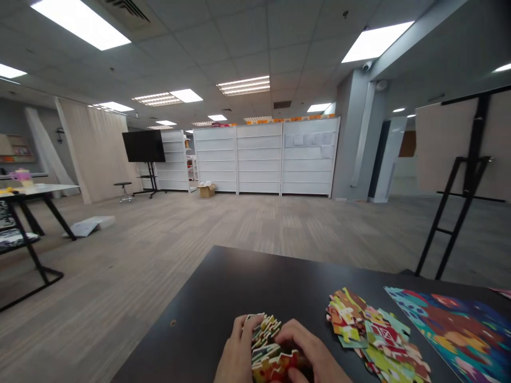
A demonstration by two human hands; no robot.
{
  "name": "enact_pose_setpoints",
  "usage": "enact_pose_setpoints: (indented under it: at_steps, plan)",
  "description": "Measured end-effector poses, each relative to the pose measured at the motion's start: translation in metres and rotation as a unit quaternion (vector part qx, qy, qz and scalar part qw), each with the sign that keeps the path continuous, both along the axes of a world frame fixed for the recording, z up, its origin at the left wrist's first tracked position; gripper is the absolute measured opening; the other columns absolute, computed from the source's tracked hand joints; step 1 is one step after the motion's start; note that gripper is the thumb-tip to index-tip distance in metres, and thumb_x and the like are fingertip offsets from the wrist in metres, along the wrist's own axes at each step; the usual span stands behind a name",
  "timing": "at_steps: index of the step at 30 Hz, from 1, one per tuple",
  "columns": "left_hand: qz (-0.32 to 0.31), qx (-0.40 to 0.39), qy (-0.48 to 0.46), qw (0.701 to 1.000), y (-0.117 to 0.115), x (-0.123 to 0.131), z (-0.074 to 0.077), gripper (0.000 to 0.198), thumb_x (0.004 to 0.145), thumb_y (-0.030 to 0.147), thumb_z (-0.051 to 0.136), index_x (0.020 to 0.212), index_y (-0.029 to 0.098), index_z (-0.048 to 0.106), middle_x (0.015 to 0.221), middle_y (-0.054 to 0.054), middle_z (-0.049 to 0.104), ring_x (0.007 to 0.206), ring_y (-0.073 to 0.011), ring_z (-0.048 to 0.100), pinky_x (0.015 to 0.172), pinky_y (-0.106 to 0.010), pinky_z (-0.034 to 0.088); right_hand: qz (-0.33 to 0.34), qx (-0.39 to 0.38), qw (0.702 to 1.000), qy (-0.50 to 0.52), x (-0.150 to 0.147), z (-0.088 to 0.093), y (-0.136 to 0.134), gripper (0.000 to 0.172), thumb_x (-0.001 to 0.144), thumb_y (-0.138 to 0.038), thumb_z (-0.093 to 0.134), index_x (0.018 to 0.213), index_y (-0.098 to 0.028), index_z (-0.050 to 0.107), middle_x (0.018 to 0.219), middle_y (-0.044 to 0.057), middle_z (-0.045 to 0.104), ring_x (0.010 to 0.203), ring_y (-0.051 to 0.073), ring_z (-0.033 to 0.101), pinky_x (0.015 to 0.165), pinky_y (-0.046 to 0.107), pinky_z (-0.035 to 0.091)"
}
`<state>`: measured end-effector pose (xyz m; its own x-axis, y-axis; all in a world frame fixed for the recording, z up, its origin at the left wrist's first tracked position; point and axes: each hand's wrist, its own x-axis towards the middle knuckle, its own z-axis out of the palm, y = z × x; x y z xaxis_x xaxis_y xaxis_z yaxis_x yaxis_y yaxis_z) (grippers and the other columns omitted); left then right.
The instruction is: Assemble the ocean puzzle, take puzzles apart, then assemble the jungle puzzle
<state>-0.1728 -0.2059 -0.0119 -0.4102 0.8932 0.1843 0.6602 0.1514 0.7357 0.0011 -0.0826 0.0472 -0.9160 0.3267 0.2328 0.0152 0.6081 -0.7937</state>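
On the dark table (223, 287) — left hand (237, 354), right hand (307, 351) — pressed around a stack of bright jigsaw pieces (266, 346).

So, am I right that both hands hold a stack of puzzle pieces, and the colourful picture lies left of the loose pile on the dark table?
No: the head view shows the colourful picture right of the loose pile; the rest stands.

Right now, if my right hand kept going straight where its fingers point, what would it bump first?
The stack of jigsaw puzzle pieces, which the right hand already touches. Just past the stack is the left hand, though depth is hard to judge here.
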Motion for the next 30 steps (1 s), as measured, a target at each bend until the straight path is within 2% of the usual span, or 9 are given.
enact_pose_setpoints:
  at_steps: [6,10,13,16,18,21,24,27,30]
  plan:
    - [0.008,0.004,-0.001,1.000,0.001,-0.001,-0.002,0.082,0.060,0.011,0.066,0.140,0.022,0.055,0.138,-0.015,0.050,0.101,-0.0288,0.066,0.102,-0.043,0.047,0.009,-0.028,0.999,-0.034,-0.004,-0.009,0.001,0.036,0.071,-0.017,0.063,0.106,-0.022,0.063,0.103,0.003,0.070,0.091,0.021,0.064,0.083,0.028,0.047]
    - [-0.002,-0.012,0.006,1.000,0.001,-0.002,-0.006,0.083,0.060,0.008,0.065,0.140,0.031,0.057,0.141,-0.012,0.048,0.102,-0.0293,0.068,0.097,-0.041,0.050,0.022,-0.087,0.996,-0.020,-0.007,-0.011,-0.001,0.016,0.070,-0.023,0.069,0.082,-0.022,0.059,0.092,0.001,0.071,0.081,0.019,0.061,0.072,0.026,0.044]
    - [-0.029,0.027,-0.014,0.999,-0.001,-0.005,-0.004,0.082,0.062,0.012,0.072,0.140,0.030,0.055,0.140,-0.012,0.047,0.107,-0.0300,0.066,0.097,-0.040,0.050,0.037,-0.166,0.985,0.024,-0.005,-0.011,0.001,0.025,0.077,-0.039,0.071,0.082,-0.023,0.053,0.081,-0.001,0.067,0.070,0.016,0.057,0.065,0.025,0.043]
    - [-0.084,0.095,-0.030,0.991,-0.005,-0.008,0.002,0.068,0.069,0.017,0.074,0.133,0.025,0.055,0.130,-0.011,0.053,0.113,-0.0283,0.063,0.101,-0.037,0.049,-0.062,-0.230,0.966,0.103,0.000,-0.012,0.007,0.035,0.083,-0.053,0.069,0.093,-0.024,0.053,0.080,-0.002,0.064,0.072,0.017,0.059,0.067,0.027,0.047]
    - [-0.100,0.127,-0.023,0.987,-0.007,-0.009,0.007,0.055,0.075,0.013,0.065,0.128,0.024,0.055,0.124,-0.009,0.057,0.112,-0.0252,0.063,0.098,-0.033,0.050,-0.163,-0.254,0.941,0.154,0.002,-0.014,0.013,0.037,0.085,-0.055,0.067,0.104,-0.025,0.054,0.091,0.000,0.067,0.085,0.022,0.064,0.078,0.030,0.051]
    - [-0.115,0.136,-0.026,0.984,-0.009,-0.008,0.010,0.055,0.071,0.006,0.057,0.123,0.025,0.056,0.120,-0.006,0.060,0.104,-0.0220,0.065,0.093,-0.029,0.051,-0.263,-0.258,0.912,0.180,0.002,-0.018,0.020,0.043,0.085,-0.054,0.067,0.116,-0.026,0.054,0.109,0.004,0.070,0.103,0.026,0.066,0.094,0.034,0.050]
    - [-0.153,0.117,-0.054,0.980,-0.009,-0.007,0.004,0.062,0.070,0.011,0.062,0.131,0.023,0.056,0.125,-0.008,0.060,0.111,-0.0240,0.064,0.098,-0.030,0.050,-0.192,-0.249,0.940,0.134,0.000,-0.018,0.019,0.038,0.089,-0.051,0.057,0.116,-0.024,0.057,0.110,0.004,0.071,0.104,0.027,0.066,0.093,0.035,0.051]
    - [-0.106,0.085,-0.073,0.988,-0.007,-0.006,-0.004,0.069,0.075,0.018,0.066,0.142,0.021,0.053,0.147,-0.015,0.045,0.135,-0.0300,0.050,0.110,-0.033,0.042,-0.057,-0.153,0.985,0.062,-0.001,-0.010,0.009,0.029,0.092,-0.044,0.054,0.110,-0.022,0.062,0.106,0.006,0.072,0.098,0.026,0.067,0.089,0.035,0.052]
    - [-0.100,0.080,-0.081,0.988,-0.004,-0.008,-0.008,0.067,0.081,0.023,0.063,0.147,0.023,0.051,0.156,-0.015,0.036,0.144,-0.0313,0.042,0.115,-0.036,0.038,-0.043,-0.059,0.997,0.034,-0.001,-0.005,0.002,0.024,0.092,-0.036,0.055,0.111,-0.023,0.062,0.107,0.006,0.072,0.101,0.025,0.067,0.093,0.034,0.051]
